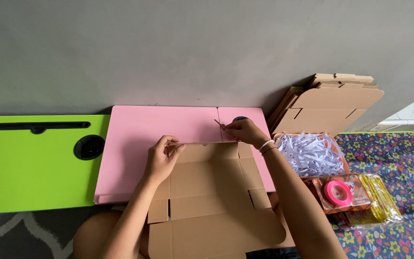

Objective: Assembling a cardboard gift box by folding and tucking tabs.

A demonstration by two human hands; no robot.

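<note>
A flat brown cardboard box blank (207, 192) lies unfolded across a pink lap table (135, 139) and my lap. My left hand (161, 158) pinches the far flap of the blank near its left end. At that flap's right end, my right hand (243, 132) grips the cardboard edge, bracelets on its wrist. Both hands hold the flap along its fold line.
A green lap table (29, 168) with a round cup hole stands to the left. On the right are a stack of flat cardboard blanks (331, 103) against the wall, a box of white shredded paper (312, 153), a pink ribbon roll (339, 193) on orange packets, and a floral mat (403, 158).
</note>
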